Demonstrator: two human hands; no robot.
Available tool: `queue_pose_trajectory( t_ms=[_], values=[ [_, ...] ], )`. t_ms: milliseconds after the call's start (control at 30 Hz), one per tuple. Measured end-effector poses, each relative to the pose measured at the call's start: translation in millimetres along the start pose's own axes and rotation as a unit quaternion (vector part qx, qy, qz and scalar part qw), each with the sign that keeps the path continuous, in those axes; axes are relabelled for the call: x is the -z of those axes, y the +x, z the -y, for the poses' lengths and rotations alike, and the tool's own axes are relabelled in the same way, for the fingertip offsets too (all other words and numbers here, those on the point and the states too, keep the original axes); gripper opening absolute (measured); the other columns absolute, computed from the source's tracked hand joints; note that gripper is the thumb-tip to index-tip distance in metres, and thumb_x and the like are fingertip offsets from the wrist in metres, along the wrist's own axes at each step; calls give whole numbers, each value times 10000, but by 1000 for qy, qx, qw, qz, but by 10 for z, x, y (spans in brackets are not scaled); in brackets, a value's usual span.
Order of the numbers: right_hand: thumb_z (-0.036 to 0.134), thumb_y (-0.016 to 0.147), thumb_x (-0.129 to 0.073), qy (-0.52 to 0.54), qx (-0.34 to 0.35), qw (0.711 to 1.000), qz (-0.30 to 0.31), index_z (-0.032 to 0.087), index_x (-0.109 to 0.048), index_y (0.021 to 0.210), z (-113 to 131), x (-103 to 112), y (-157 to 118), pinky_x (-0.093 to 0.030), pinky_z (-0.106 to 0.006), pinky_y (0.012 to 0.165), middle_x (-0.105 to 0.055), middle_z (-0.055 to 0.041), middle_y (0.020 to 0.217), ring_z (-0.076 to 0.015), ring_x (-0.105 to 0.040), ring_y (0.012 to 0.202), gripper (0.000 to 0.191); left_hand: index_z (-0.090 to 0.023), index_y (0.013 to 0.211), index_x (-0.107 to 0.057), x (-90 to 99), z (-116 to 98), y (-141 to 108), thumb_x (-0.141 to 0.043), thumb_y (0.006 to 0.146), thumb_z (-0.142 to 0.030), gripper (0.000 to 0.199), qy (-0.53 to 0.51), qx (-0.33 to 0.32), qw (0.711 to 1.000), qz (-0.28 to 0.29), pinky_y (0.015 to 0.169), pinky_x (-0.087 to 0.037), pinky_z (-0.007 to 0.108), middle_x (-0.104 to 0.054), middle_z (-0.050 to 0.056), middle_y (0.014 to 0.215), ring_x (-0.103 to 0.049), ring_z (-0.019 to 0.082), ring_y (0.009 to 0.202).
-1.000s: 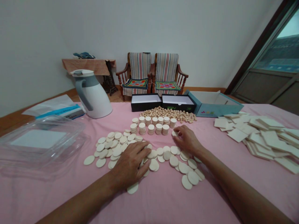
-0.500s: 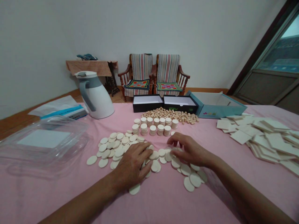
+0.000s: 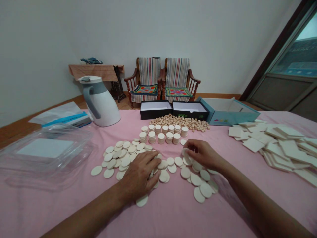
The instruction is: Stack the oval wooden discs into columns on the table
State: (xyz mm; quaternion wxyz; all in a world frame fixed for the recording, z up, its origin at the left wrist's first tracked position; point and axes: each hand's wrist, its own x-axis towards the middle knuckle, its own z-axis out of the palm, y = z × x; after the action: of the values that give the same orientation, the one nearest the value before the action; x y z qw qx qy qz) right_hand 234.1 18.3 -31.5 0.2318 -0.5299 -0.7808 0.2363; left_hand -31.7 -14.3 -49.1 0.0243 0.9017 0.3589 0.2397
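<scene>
My left hand (image 3: 141,173) rests on the right part of a spread of pale round discs (image 3: 125,161), its fingers slightly bent and apart. My right hand (image 3: 201,152) pinches a disc (image 3: 185,152) between thumb and fingers, tilted above a smaller group of loose discs (image 3: 195,179). Beyond both hands stand two rows of stacked discs (image 3: 161,138). One single disc (image 3: 183,142) lies flat at the right end of the front row, near my right fingertips.
Small wooden beads (image 3: 179,122) lie behind the stacks, before two black boxes (image 3: 156,114) and a blue box (image 3: 232,118). Square pale tiles (image 3: 277,145) are piled at right. At left are a white jug (image 3: 106,109) and clear plastic containers (image 3: 46,148).
My right hand has shifted slightly right and lifted a disc into its pinch. Some discs beneath it have moved. My left hand has stayed nearly still.
</scene>
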Motion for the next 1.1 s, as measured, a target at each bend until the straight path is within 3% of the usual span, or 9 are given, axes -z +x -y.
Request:
queue_pose_trajectory(
  t_ms=[233,533,633,833,1100],
  values=[
    [206,740,-582,-116,-74,989,-55,134,-614,934,-416,21,91,-417,-263,644,-637,-86,881,-162,-576,713,210,-165,1088,-600,-6,7,0,-526,830,-214,272,6,-4,1000,-6,945,-449,464,-573,123,1221,-530,255,1112],
    [183,711,-565,-176,-52,981,-55,150,-611,816,-391,-65,97,-381,-253,623,-583,-68,806,-157,-532,696,119,-168,1085,-605,-23,18,-7,-521,840,-228,265,10,-1,1000,-10,951,-449,461,-574,120,1224,-529,254,1120],
    [241,729,-567,-163,-59,981,-83,161,-575,795,-409,-69,124,-366,-247,581,-588,-49,755,-150,-526,648,103,-169,1091,-602,-37,27,-14,-514,846,-231,268,9,-3,1000,-8,954,-445,467,-568,119,1233,-519,257,1131],
    [310,776,-547,-125,-37,977,-172,176,-543,837,-399,-182,225,-371,-249,592,-592,-43,774,-154,-527,676,148,-169,1094,-600,-30,15,-5,-529,834,-220,274,11,-3,1000,-14,955,-448,455,-568,117,1230,-525,253,1124],
    [389,803,-543,-122,-36,977,-173,165,-575,914,-448,-269,289,-393,-268,605,-590,-57,787,-166,-527,685,252,-167,1088,-603,-18,6,-2,-528,833,-222,272,11,-5,1000,-9,948,-452,463,-575,122,1221,-531,260,1117]
  ],
)
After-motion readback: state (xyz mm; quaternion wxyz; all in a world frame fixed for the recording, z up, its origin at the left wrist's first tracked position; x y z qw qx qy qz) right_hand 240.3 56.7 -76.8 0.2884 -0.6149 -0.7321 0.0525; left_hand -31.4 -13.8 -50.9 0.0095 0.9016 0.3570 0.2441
